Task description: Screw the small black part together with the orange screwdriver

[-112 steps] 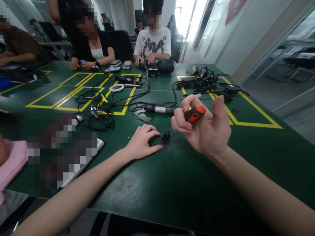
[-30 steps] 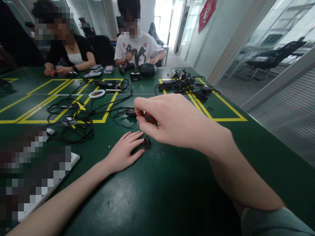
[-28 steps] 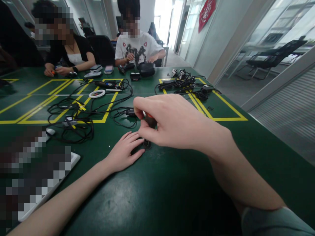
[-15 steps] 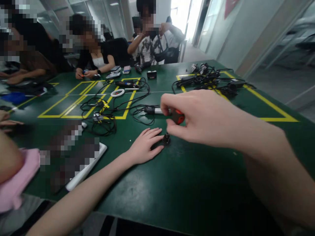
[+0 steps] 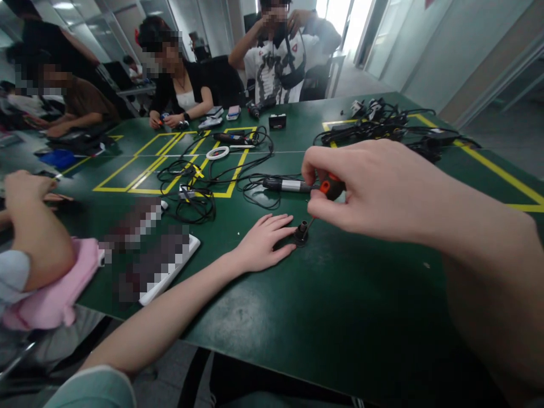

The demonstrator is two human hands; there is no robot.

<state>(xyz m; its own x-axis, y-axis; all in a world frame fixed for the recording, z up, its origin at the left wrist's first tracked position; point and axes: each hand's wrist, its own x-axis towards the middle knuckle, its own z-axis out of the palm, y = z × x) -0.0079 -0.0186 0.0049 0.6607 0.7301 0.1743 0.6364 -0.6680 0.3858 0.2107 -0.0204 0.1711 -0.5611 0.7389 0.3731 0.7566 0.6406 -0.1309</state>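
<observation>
My left hand [image 5: 267,242] lies flat on the green tabletop with its fingers spread. Its thumb and index fingertips touch, or nearly touch, the left edge of a small dark round part [image 5: 302,231], which has a flat flange and an upright hollow stub. Above and to the right, my right hand [image 5: 361,187] is closed round the red and black handle of a screwdriver [image 5: 331,187]. Its thin shaft slants down towards the part's right side. Whether the tip touches the part I cannot make out.
Behind my hands lies a black and silver pen-shaped tool [image 5: 289,185] with coiled cable. Tangled cables [image 5: 374,127] fill the back right. Two white-edged devices [image 5: 170,272] lie to the left. People sit across the table; a neighbour's arm [image 5: 38,226] is at left.
The view has shifted, so everything nearby appears further right. My right hand keeps its hold on the screwdriver, whose shaft now shows beside the part. My left hand stays beside the part.
</observation>
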